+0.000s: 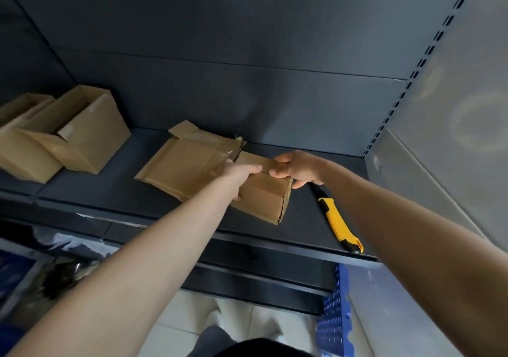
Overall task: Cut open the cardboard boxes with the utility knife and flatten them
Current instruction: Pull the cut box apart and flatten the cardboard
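A small cardboard box sits on the dark metal shelf, held from both sides. My left hand grips its left side with the thumb across the top. My right hand grips its far right corner, fingers curled over the top flap. Just behind it lies a pile of flattened cardboard. The yellow and black utility knife lies on the shelf to the right of the box, under my right wrist, with nothing holding it.
Two more cardboard boxes with open tops stand at the shelf's left end. A slotted upright and a grey side panel close the right side. A blue plastic crate stands on the tiled floor below.
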